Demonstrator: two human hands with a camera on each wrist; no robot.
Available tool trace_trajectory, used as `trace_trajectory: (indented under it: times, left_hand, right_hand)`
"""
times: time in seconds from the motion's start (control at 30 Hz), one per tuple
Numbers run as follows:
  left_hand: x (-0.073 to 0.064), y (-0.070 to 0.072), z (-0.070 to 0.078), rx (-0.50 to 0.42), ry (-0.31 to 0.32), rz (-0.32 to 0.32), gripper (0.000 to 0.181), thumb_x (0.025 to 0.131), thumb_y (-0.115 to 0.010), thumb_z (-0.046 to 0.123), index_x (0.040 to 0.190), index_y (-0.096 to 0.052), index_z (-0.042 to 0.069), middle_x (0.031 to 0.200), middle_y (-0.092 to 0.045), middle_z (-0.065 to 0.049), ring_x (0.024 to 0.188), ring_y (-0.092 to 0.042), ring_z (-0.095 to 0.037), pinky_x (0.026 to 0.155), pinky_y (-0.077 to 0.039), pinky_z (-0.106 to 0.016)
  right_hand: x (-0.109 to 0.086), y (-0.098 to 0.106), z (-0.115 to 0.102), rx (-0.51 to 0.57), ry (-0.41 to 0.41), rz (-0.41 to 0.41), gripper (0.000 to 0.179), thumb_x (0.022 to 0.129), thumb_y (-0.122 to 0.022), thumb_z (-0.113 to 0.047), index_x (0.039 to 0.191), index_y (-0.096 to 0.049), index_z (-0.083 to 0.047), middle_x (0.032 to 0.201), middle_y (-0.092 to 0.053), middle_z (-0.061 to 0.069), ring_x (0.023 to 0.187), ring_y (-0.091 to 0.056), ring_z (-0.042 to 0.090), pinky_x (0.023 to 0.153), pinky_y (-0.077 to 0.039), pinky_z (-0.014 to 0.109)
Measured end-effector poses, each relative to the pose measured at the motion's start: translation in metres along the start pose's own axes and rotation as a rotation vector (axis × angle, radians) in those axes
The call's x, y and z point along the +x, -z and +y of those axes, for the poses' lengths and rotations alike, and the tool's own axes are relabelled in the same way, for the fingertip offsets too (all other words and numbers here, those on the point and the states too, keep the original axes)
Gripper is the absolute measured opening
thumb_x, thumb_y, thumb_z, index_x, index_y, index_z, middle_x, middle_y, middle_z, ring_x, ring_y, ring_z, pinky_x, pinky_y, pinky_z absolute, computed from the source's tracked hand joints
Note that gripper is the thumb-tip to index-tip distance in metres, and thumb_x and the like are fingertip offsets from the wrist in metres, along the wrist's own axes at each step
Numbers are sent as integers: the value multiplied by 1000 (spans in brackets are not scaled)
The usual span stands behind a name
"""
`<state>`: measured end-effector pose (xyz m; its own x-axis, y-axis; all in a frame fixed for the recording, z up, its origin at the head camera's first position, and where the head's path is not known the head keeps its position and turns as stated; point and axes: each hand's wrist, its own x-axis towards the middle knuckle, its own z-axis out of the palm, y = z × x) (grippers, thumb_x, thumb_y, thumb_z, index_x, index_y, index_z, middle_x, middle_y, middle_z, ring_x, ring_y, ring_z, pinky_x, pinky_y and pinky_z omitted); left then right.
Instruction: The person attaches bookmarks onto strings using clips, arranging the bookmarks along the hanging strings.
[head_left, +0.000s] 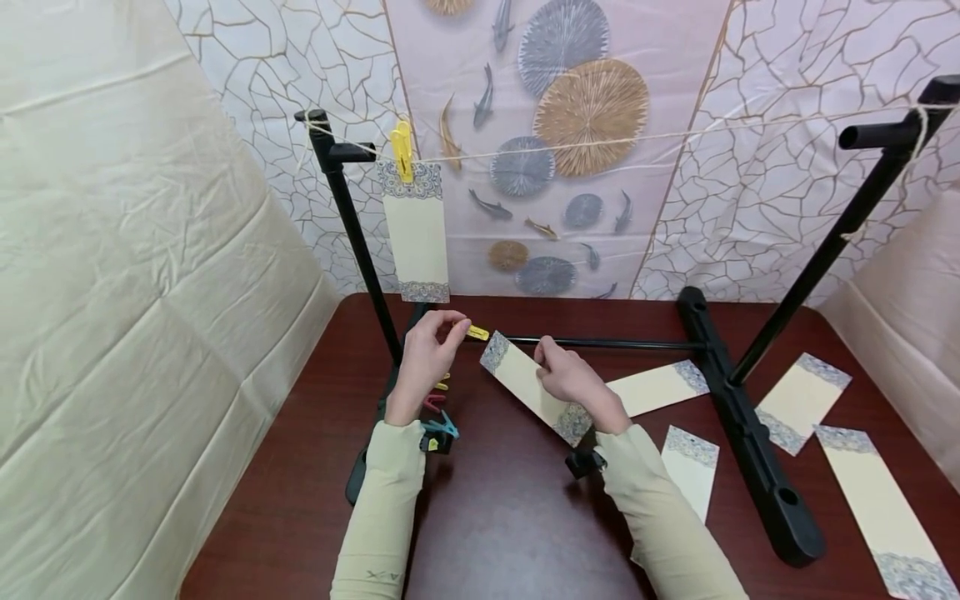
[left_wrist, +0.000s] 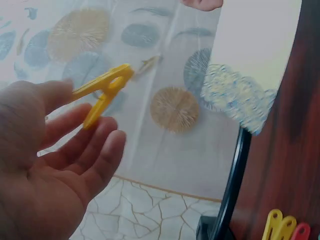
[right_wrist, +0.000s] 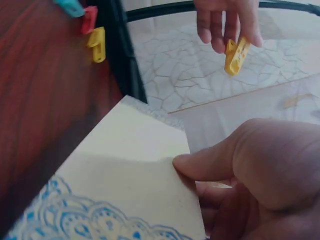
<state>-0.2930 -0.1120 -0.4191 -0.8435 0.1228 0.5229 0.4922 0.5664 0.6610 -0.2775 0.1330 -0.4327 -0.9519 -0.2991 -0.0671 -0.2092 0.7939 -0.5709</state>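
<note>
Between thumb and fingers, my left hand [head_left: 432, 354] pinches a yellow clothespin [left_wrist: 104, 90] by its handle ends. My right hand [head_left: 570, 377] grips a cream paper card [right_wrist: 130, 160] by its long edge, the thumb on the near face. Blue lace print borders both ends of this card, which is held tilted, its upper end close to the clothespin in the head view. At the left, another lace-bordered card [head_left: 417, 237] hangs from a string [head_left: 487, 154] under a yellow clothespin [head_left: 402, 152].
Several cards lie at the right, including a long one [head_left: 877, 500] and one [head_left: 690, 471] by the right forearm. Yellow, red and blue clothespins [head_left: 441, 423] lie by the left wrist. Black posts [head_left: 832, 242] carry the string; a black crossbar [head_left: 622, 343] runs low behind my hands.
</note>
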Motion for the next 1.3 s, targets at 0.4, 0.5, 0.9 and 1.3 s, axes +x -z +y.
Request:
trace_trajectory:
  times: [0.4,0.5,0.9,1.3]
  left_hand:
    - [9,7,22,-187,26,-6,22,93,-68,33,103,-71,13,98,-71,-3,83,-63,-13,67,-48,-24]
    - [9,7,25,-257,49,-43,22,93,-69,30,102,-72,11,100,-73,-6,80,-64,-13,66,-49,-22]
    - [9,3,34,-294,2,-101,14,93,-68,24,97,-71,11,94,-73,-7,78,-66,-22,67,-53,-32]
    - [30,22,65,-398,-143,-65,11,90,-71,13,96,-70,4,103,-72,-14,74,-63,-18,63,-46,-20]
  right_hand:
    - [-4,16,0,229,107,88,7,98,-52,-8,100,-48,-3,82,-55,10,69,-48,19,64,-40,30]
    - [-4,18,-1,253,112,109,8,97,-54,-8,101,-48,-3,80,-55,10,67,-48,19,64,-40,30]
    - [-9,33,-4,326,123,151,9,97,-55,-7,102,-48,-2,77,-55,9,67,-49,19,65,-40,31]
    - [-15,47,-18,425,116,176,12,98,-56,-8,104,-48,-2,79,-58,10,69,-51,17,65,-40,27]
